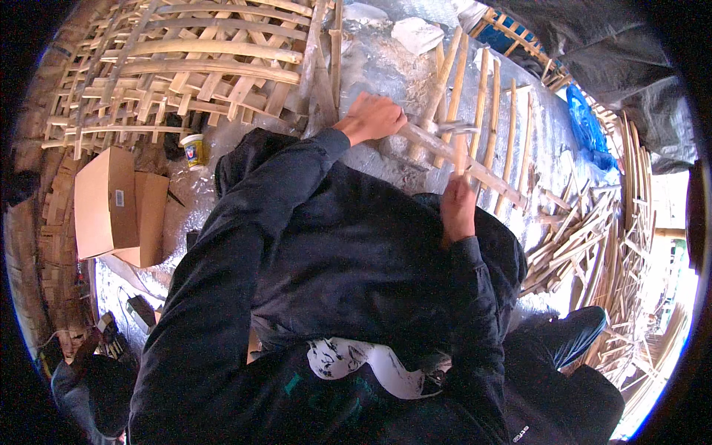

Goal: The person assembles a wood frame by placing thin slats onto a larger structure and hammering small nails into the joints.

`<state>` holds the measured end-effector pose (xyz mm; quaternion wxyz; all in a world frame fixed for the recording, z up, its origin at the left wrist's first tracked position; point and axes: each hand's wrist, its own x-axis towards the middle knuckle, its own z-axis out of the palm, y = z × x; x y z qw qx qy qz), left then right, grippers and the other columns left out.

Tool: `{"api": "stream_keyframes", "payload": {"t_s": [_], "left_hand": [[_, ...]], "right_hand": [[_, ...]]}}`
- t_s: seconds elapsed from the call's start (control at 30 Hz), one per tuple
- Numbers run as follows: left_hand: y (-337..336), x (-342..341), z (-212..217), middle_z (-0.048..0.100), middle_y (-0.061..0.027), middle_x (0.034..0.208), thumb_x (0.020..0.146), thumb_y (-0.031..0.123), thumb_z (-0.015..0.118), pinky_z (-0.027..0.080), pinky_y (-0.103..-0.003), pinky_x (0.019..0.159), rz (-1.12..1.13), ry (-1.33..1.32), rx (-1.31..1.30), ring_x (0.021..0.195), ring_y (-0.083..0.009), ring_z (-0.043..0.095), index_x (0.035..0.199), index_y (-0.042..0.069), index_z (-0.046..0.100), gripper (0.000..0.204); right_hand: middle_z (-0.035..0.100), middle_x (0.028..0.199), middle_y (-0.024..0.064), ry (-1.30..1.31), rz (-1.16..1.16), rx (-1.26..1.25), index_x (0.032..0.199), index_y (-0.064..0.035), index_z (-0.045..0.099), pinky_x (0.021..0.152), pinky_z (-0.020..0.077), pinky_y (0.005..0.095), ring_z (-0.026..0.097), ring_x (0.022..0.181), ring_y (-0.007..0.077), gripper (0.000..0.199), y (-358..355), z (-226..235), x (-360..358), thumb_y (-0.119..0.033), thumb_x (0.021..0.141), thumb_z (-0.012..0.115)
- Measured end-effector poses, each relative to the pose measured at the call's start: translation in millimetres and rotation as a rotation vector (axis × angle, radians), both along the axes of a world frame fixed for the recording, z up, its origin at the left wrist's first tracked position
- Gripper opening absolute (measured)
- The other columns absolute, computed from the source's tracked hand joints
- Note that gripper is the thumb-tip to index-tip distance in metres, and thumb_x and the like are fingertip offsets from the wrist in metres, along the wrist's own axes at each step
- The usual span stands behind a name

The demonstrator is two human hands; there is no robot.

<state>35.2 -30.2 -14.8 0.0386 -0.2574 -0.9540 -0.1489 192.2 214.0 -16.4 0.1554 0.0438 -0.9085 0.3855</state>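
My left hand [371,119] is closed in a fist around the left end of a bamboo crossbar [489,179]. The crossbar slants down to the right in front of my knees. Wrapped round a wooden handle, my right hand [458,204] holds a hammer [460,152] upright. Its metal head lies over the crossbar, just right of my left hand. Several thin bamboo slats [480,107] run away from the crossbar, spaced apart like rungs. My left fingertips are partly hidden, so any small thing in them does not show.
Stacked bamboo lattice panels [200,55] fill the far left. An open cardboard box [107,200] and a small yellow tub [194,150] stand at left. Loose bamboo strips [578,237] pile up at right, near a blue plastic bag [586,122]. Other people's dark-clothed bodies show at both lower corners.
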Motion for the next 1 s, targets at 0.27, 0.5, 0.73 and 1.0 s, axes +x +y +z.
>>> {"api": "stream_keyframes", "payload": {"t_s": [0.27,0.5,0.73,1.0], "left_hand": [[6,1,8,0.072,-0.0209,0.085,0.096,0.040,0.048,0.050,-0.056,0.078,-0.027,-0.045,-0.025,0.080,-0.0411,0.070,0.081,0.005,0.073,0.045],[-2,0,7,0.072,-0.0231,0.089,0.096,0.037,0.048,0.051,-0.056,0.079,-0.021,-0.085,0.016,0.082,-0.0423,0.070,0.081,0.004,0.073,0.044],[0,-2,2,0.072,-0.0220,0.086,0.096,0.038,0.047,0.049,-0.058,0.078,-0.010,-0.098,-0.038,0.082,-0.0414,0.070,0.079,0.005,0.073,0.045],[0,-10,3,0.073,-0.0213,0.091,0.095,0.038,0.049,0.049,-0.057,0.082,-0.035,-0.175,-0.067,0.085,-0.0389,0.071,0.086,0.006,0.076,0.042]], "right_hand": [[0.062,0.084,0.0336,-0.169,-0.173,-0.010,0.103,0.0034,0.055,0.064,0.0443,0.0590,0.060,0.081,0.0549,0.027,-31,47,11,-0.022,0.107,0.047],[0.062,0.079,0.0337,-0.164,-0.066,0.169,0.103,0.0052,0.051,0.066,0.0445,0.0621,0.060,0.075,0.0558,0.028,-36,49,8,-0.022,0.106,0.048],[0.062,0.076,0.0343,-0.225,0.109,0.367,0.113,0.0013,0.048,0.057,0.0456,0.0612,0.062,0.073,0.0541,0.024,-28,38,-2,-0.021,0.106,0.049],[0.059,0.075,0.0352,-0.337,0.005,0.366,0.109,0.0033,0.047,0.060,0.0440,0.0607,0.062,0.075,0.0538,0.024,-37,30,6,-0.021,0.106,0.050]]}}
